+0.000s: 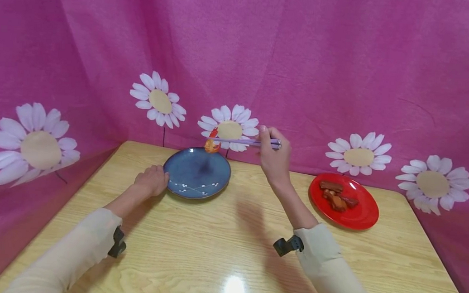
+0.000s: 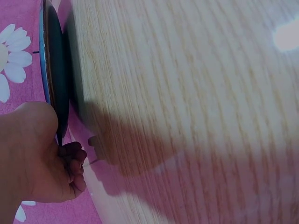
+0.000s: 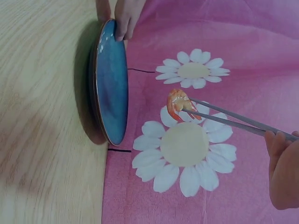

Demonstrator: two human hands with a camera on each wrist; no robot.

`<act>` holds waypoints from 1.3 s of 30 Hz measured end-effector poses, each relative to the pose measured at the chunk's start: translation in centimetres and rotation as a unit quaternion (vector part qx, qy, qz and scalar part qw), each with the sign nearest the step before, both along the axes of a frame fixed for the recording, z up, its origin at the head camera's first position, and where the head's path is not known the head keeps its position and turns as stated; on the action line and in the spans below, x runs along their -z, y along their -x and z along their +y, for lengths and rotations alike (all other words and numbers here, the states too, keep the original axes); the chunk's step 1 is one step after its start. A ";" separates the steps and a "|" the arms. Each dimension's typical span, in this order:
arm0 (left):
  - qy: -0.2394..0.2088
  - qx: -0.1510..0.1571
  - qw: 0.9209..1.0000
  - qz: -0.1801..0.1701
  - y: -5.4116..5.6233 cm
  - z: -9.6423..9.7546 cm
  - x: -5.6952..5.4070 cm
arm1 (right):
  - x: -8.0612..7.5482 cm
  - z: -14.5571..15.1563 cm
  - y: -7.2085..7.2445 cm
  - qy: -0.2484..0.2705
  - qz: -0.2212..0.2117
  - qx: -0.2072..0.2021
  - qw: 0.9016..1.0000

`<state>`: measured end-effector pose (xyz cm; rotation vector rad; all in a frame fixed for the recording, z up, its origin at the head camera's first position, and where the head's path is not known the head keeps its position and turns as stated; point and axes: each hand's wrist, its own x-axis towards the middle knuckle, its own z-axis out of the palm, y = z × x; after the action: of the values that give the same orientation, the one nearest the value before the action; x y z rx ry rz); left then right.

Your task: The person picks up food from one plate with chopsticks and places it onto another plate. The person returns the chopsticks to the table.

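Note:
My right hand holds a pair of chopsticks, whose tips pinch an orange-red shrimp. In the right wrist view the curled shrimp hangs in the air, apart from the blue plate. At the left, my left hand grips the rim of that blue plate, which has small white blossoms near its front edge. The left wrist view gives the plate edge-on, with the thumb on one side of the rim and curled fingers at the other.
On the right of the wooden table stands a red plate bearing several brown and reddish food pieces. A pink cloth with large white flowers hangs behind and at both sides. Dark straps sit on both wrists.

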<state>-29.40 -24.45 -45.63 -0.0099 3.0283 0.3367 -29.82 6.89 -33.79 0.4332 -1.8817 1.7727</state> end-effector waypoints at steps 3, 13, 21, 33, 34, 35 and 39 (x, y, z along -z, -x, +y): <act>0.001 0.000 1.000 0.001 0.0 0.0 0.0 | -0.2 0.5 -0.1 0.009 0.002 -0.002 1.000; -0.007 -0.001 1.000 0.000 0.4 -0.2 0.2 | -1.0 2.4 0.0 0.027 0.023 0.007 0.999; -0.008 -0.006 1.000 -0.005 0.4 -0.1 0.0 | -1.2 3.9 -0.1 0.042 0.022 0.014 0.999; -0.005 -0.003 1.000 -0.007 0.5 -0.1 0.1 | -3.0 6.2 -3.0 0.033 0.003 0.035 0.999; -0.006 -0.003 1.000 -0.006 0.6 -0.1 0.1 | -2.9 6.5 -3.0 0.034 0.000 0.039 0.999; -0.007 -0.003 1.000 -0.006 0.6 0.0 0.1 | -2.8 6.7 -3.0 0.035 -0.002 0.043 0.998; -0.008 -0.003 1.000 -0.010 0.6 -0.1 0.1 | -1.6 8.1 -1.9 0.040 -0.006 0.055 0.998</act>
<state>-29.98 -24.54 -45.73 -0.0221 3.0055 0.3597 -27.92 15.03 -32.19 0.2846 -1.8008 1.7746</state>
